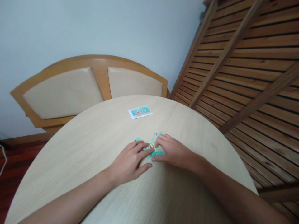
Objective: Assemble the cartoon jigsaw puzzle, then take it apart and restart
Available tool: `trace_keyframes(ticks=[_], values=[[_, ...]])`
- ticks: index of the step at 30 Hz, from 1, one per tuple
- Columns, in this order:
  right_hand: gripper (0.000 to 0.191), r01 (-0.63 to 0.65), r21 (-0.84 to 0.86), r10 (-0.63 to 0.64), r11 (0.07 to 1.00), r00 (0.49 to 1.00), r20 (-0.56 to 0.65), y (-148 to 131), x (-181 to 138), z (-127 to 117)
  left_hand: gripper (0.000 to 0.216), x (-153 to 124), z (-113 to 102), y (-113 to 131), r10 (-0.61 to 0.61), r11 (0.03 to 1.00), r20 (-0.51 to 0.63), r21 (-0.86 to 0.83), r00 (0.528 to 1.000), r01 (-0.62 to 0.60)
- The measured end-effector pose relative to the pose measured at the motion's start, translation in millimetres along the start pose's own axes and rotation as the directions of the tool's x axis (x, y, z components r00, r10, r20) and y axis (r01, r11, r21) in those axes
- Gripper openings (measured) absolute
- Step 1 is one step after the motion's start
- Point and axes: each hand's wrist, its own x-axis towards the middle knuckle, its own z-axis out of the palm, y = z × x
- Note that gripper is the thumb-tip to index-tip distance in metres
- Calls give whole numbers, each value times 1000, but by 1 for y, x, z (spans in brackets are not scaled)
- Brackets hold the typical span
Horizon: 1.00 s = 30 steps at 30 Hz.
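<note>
Small teal and yellow puzzle pieces lie in a loose cluster near the middle of a round pale wooden table. My left hand rests palm down on the table, fingers stretched over the left side of the pieces. My right hand lies flat opposite it, fingertips touching the pieces from the right. Some pieces are hidden under the fingers. Further back on the table lies a small cartoon picture card, apart from both hands.
A wooden bench back with two beige padded panels stands behind the table against a pale wall. A slatted wooden frame leans at the right. Dark red floor shows at the left.
</note>
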Motion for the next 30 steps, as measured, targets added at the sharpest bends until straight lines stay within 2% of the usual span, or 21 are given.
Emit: trace_keyframes(ticks=[4,8,14,20,30], values=[[47,-56,-4,56,998,998,-10,-2,-1,-1,34,0,-1,-1,-76,995,-27,66,997,78],[42,-97,32,97,995,995,13,1,-5,-9,37,-1,-1,-4,-130,986,-77,98,988,138],[32,-39,162,37,986,999,16,6,-4,-3,33,-1,1,-2,-78,996,-53,38,996,80],[37,-87,161,90,983,996,-10,6,-4,-2,28,0,2,0,-102,995,-62,-24,993,100],[36,-24,199,24,980,1000,0,11,-3,4,22,0,6,-1,-69,991,-55,-118,996,62]])
